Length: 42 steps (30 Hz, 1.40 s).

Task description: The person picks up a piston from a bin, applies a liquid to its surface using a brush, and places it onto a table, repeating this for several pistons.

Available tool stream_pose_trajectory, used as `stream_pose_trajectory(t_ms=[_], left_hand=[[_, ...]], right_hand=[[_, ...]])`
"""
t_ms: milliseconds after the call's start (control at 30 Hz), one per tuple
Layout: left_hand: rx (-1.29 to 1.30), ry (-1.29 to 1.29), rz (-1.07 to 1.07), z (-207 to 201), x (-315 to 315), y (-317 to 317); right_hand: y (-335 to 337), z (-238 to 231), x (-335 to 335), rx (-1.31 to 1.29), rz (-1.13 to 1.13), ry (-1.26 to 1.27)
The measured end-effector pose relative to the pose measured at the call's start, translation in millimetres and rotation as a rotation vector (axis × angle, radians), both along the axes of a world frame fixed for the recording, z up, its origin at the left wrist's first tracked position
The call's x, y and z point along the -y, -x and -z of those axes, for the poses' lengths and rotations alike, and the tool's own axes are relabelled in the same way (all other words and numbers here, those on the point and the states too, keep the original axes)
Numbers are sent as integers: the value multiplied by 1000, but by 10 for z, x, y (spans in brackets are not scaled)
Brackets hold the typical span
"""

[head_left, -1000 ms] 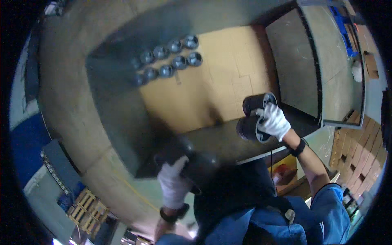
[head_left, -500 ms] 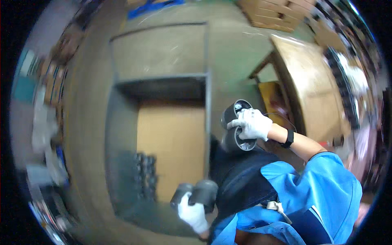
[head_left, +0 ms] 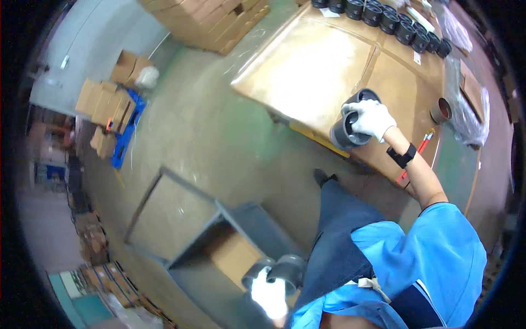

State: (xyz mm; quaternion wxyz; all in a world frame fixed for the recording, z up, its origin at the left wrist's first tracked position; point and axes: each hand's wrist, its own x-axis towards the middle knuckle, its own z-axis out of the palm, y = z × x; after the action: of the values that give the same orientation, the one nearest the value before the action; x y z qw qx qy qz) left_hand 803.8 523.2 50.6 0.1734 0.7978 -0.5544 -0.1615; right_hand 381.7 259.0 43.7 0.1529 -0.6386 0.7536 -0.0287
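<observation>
My right hand, in a white glove, grips two dark grey hollow cylinders side by side, fingers hooked into their open ends. It hangs over the near part of a cardboard-covered table. Lower down, my left hand, also gloved, is closed on two more dark grey cylinders beside my apron. Behind that hand stands a grey metal cart with a cardboard-lined bottom. Glare hides some of the left fingers. Rows of black cylinders stand at the table's far edge.
On the table's right lie a brown-lined cup-like piece and a red-handled tool. Plastic-wrapped goods are beyond. Cardboard stacks stand at the back; boxes sit by a blue pallet on the left.
My view has turned right, from the cart to the table. The right hand has come up over the table with its two cylinders. Both hands keep their hold.
</observation>
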Motion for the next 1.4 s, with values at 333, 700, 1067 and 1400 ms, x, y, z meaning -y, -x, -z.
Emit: stream_pose_trajectory(t_ms=[333, 700, 1067, 1400], left_hand=[[40, 98, 906, -100, 3440, 1551], [192, 159, 1453, 398, 5066, 3529], [163, 193, 596, 421, 4028, 1404], [-84, -366, -758, 940, -1767, -1555]], right_hand=[[1340, 315, 1048, -102, 90, -91], [781, -80, 714, 291, -32, 782], [-936, 436, 469, 393, -783, 42], [-2620, 237, -195, 311, -1359, -70]])
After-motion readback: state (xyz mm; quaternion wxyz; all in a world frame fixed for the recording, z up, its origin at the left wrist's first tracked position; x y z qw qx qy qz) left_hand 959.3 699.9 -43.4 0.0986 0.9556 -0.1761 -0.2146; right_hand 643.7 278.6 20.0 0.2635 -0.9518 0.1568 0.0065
